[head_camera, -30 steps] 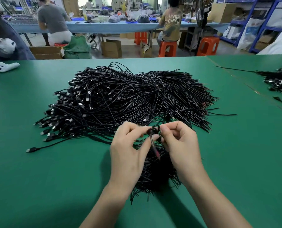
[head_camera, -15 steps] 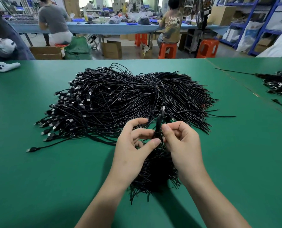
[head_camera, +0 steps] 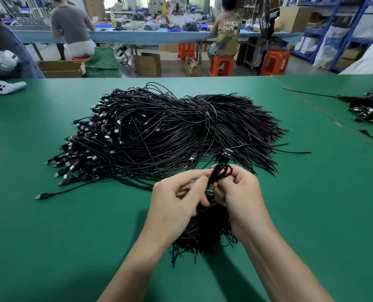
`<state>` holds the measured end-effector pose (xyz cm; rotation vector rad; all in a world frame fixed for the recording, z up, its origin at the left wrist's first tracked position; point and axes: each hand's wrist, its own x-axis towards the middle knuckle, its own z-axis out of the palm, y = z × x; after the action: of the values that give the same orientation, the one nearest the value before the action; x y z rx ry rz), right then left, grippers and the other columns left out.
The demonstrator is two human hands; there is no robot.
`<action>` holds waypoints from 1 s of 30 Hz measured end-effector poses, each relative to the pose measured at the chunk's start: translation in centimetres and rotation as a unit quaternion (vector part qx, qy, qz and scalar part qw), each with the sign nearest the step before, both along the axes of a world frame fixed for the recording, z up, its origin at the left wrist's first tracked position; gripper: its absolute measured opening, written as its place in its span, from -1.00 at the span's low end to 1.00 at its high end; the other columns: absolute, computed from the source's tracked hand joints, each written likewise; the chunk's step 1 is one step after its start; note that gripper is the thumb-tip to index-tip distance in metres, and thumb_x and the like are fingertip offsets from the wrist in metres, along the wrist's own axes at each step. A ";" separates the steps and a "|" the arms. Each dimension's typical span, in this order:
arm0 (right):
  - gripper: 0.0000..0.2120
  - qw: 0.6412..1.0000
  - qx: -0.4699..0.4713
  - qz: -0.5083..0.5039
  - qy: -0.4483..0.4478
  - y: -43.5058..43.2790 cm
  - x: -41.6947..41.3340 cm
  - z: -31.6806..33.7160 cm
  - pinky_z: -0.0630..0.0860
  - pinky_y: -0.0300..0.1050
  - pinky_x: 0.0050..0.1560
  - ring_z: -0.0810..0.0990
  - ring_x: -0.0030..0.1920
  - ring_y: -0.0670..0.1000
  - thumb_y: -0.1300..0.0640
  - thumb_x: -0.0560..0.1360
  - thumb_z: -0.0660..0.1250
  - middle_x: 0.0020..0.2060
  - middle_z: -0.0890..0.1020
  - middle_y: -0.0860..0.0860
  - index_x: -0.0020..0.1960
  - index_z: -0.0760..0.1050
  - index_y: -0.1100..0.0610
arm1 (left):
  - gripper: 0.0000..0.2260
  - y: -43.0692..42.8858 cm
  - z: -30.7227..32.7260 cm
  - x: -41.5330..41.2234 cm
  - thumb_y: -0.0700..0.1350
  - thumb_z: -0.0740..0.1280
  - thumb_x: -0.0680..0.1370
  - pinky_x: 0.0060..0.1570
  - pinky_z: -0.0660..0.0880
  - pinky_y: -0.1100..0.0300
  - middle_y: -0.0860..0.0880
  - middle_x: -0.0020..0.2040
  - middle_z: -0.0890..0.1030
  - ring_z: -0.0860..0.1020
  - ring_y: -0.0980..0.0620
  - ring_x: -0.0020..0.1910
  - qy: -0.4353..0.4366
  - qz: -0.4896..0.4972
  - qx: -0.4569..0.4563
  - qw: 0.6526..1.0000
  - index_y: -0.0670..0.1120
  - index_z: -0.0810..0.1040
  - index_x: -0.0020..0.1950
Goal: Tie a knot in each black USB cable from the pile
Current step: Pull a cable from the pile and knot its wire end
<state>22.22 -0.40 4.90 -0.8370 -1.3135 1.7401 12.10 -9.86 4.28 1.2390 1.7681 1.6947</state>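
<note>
While pinched by left hand and right hand, thin glossy black USB cable, small round loop.

Black cable pile, green table, orange stools, white controller

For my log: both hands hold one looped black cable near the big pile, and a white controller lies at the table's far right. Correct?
No. The head view shows the white controller at the far left of the table, not the right. The left hand and right hand do hold one looped black cable near the big pile.
</note>
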 end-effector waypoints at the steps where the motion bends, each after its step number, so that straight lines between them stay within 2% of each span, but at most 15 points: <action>1: -0.91 1.000 0.010 -0.002 -0.007 -0.1 0.0 0.1 0.28 -0.30 -0.50 0.31 -0.51 -0.13 0.32 0.60 0.32 -0.51 0.45 -0.05 -0.08 0.54 0.25 | -0.83 0.0 0.3 0.0 0.08 0.34 0.63 -0.30 0.49 0.34 0.00 -0.32 0.70 0.57 0.08 -0.44 -0.029 -0.004 -0.001 1.000 0.20 0.74 0.10; 4: -0.85 0.999 0.049 -0.010 -0.004 -0.4 0.2 0.5 0.28 -0.31 -0.50 0.33 -0.50 -0.14 0.31 0.59 0.36 -0.49 0.48 -0.04 -0.16 0.53 0.19 | -0.84 0.0 1.0 0.0 -0.03 0.38 0.67 -0.21 0.56 0.35 -0.04 -0.24 0.74 0.71 0.03 -0.30 -0.076 0.001 0.007 0.997 0.07 0.76 0.01; 6: -0.81 0.996 0.083 -0.013 0.000 -0.6 0.3 0.8 0.29 -0.31 -0.48 0.34 -0.48 -0.14 0.27 0.60 0.38 -0.47 0.51 -0.04 -0.19 0.53 0.13 | -0.87 -0.2 1.4 0.1 -0.10 0.42 0.65 -0.27 0.52 0.40 -0.04 -0.18 0.75 0.72 0.06 -0.22 -0.100 0.001 0.019 0.995 0.03 0.77 0.00; 8: -0.81 0.993 0.116 -0.015 0.002 -0.8 0.3 1.1 0.31 -0.29 -0.44 0.38 -0.45 -0.12 0.22 0.60 0.38 -0.42 0.55 0.00 -0.19 0.54 0.11 | -0.89 -0.4 1.7 0.1 -0.05 0.44 0.62 -0.34 0.48 0.39 0.00 -0.14 0.76 0.73 0.10 -0.16 -0.109 0.012 0.020 0.994 0.08 0.77 -0.01; 13: -0.87 0.978 0.202 -0.047 -0.014 -1.5 0.4 1.4 0.43 -0.30 -0.36 0.51 -0.40 -0.17 0.22 0.59 0.40 -0.38 0.61 -0.10 -0.13 0.57 0.12 | -0.97 -0.5 2.3 0.1 -0.07 0.54 0.53 -0.35 0.54 0.30 0.01 -0.16 0.75 0.66 0.20 -0.21 -0.150 0.025 0.023 0.988 0.07 0.76 -0.08; 16: -0.87 0.977 0.207 -0.052 -0.016 -1.7 0.5 1.6 0.45 -0.26 -0.35 0.51 -0.36 -0.13 0.18 0.59 0.40 -0.36 0.61 -0.08 -0.13 0.57 0.11 | -0.76 -0.6 2.5 0.1 -0.12 0.63 0.39 -0.26 0.58 0.28 -0.05 -0.16 0.74 0.68 0.12 -0.20 -0.218 0.015 0.034 0.975 0.02 0.68 -0.01; 18: -0.86 0.984 0.170 -0.043 -0.012 -1.7 0.3 1.7 0.42 -0.30 -0.40 0.49 -0.39 -0.15 0.17 0.60 0.40 -0.39 0.59 -0.08 -0.14 0.56 0.11 | -0.60 -0.5 2.5 -0.1 -0.21 0.66 0.38 -0.19 0.60 0.29 -0.01 -0.17 0.74 0.70 0.10 -0.20 -0.220 0.029 0.044 0.974 0.01 0.60 0.12; 21: -0.86 0.996 0.092 -0.015 0.016 -1.7 0.1 1.9 0.38 -0.33 -0.41 0.42 -0.44 -0.16 0.19 0.61 0.37 -0.42 0.55 -0.06 -0.13 0.55 0.15 | -0.50 -0.3 2.5 -0.2 -0.25 0.62 0.43 -0.11 0.57 0.34 0.08 -0.11 0.74 0.70 0.14 -0.14 -0.131 0.059 0.045 0.989 0.10 0.55 0.25; 24: -0.86 0.999 0.013 0.020 0.032 -1.4 0.0 1.8 0.34 -0.33 -0.45 0.36 -0.48 -0.16 0.20 0.63 0.33 -0.44 0.51 -0.05 -0.10 0.56 0.18 | -0.52 -0.2 2.4 -0.2 -0.21 0.60 0.45 -0.04 0.44 0.44 0.21 -0.04 0.72 0.66 0.23 0.00 0.061 0.084 0.045 0.994 0.24 0.60 0.23; 26: -0.85 0.997 -0.032 0.051 0.039 -1.1 0.1 1.8 0.32 -0.32 -0.45 0.33 -0.50 -0.16 0.24 0.64 0.29 -0.43 0.50 -0.04 -0.09 0.56 0.19 | -0.58 -0.3 2.4 -0.3 -0.23 0.57 0.47 0.08 0.41 0.46 0.27 0.00 0.70 0.63 0.29 0.09 0.188 0.082 0.075 0.976 0.24 0.65 0.15; 28: -0.85 0.992 -0.069 0.088 0.051 -0.7 0.1 1.8 0.27 -0.33 -0.48 0.29 -0.50 -0.16 0.28 0.63 0.28 -0.43 0.46 -0.01 -0.09 0.56 0.20 | -0.66 -0.5 2.3 -0.8 -0.24 0.53 0.52 0.16 0.42 0.26 0.25 0.05 0.69 0.61 0.24 0.13 0.302 0.075 0.103 0.945 0.18 0.69 0.13; 30: -0.91 0.984 -0.107 0.134 0.052 -0.2 0.3 1.9 0.19 -0.36 -0.53 0.24 -0.53 -0.18 0.28 0.61 0.30 -0.47 0.42 -0.06 -0.05 0.55 0.24 | -0.73 -0.7 2.2 -1.7 -0.25 0.47 0.55 0.09 0.43 0.04 0.19 0.05 0.69 0.61 0.12 0.10 0.397 0.058 0.130 0.907 0.11 0.74 0.11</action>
<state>22.53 -0.62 6.76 -0.6984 -1.2276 2.1364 10.44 -10.58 6.44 2.2186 2.1062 1.6429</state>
